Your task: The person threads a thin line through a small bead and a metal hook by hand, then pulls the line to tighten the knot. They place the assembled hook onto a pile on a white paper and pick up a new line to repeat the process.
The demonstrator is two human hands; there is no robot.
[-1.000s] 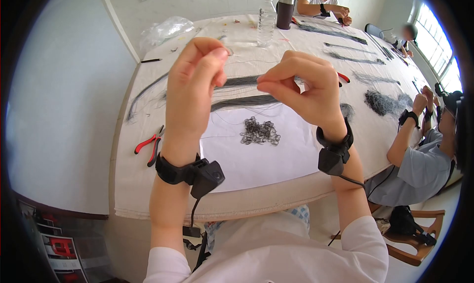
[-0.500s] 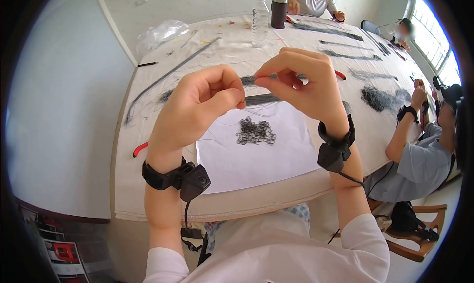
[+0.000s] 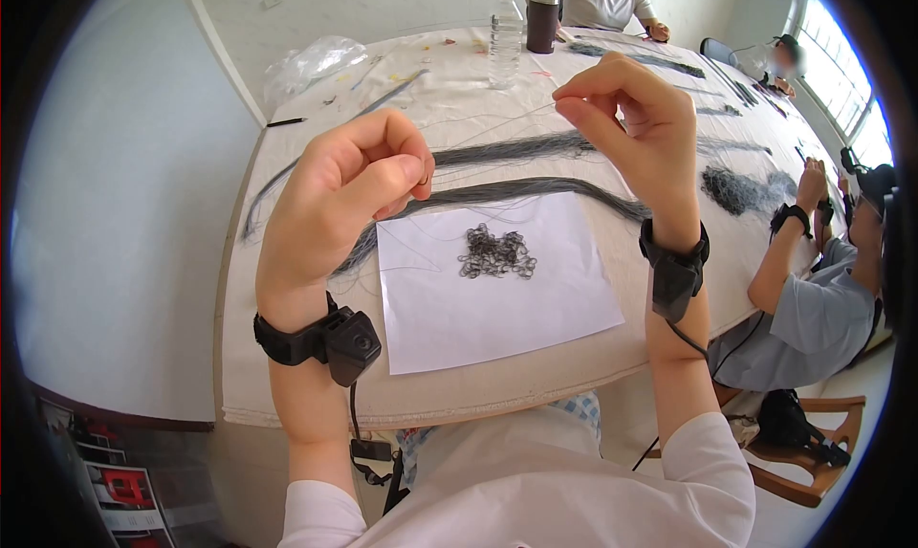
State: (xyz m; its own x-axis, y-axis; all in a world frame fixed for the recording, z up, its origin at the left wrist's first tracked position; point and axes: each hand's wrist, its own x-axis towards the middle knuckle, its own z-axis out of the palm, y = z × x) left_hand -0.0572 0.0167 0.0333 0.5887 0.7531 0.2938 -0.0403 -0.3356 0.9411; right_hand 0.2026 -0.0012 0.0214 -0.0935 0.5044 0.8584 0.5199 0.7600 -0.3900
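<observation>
Hands stretch a thin strand over a work table

A person's left hand (image 3: 344, 180) and right hand (image 3: 631, 118), raised above a cloth-covered table (image 3: 574, 361), each pinch the thin strand (image 3: 488, 124) between thumb and forefinger, the right hand higher. Below them, a white paper sheet (image 3: 497, 309) bears a small heap of dark loops (image 3: 495, 253). Long dark fibre bundles (image 3: 516, 191) lie just beyond it. A co-worker (image 3: 813, 309) sits at the table's right edge.

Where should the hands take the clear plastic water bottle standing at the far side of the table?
Wrap the clear plastic water bottle around its mid-body, coming from the near left side. It stands upright with a round body, and the dark cylindrical tumbler stands close on its right, probably crowding that side.
</observation>
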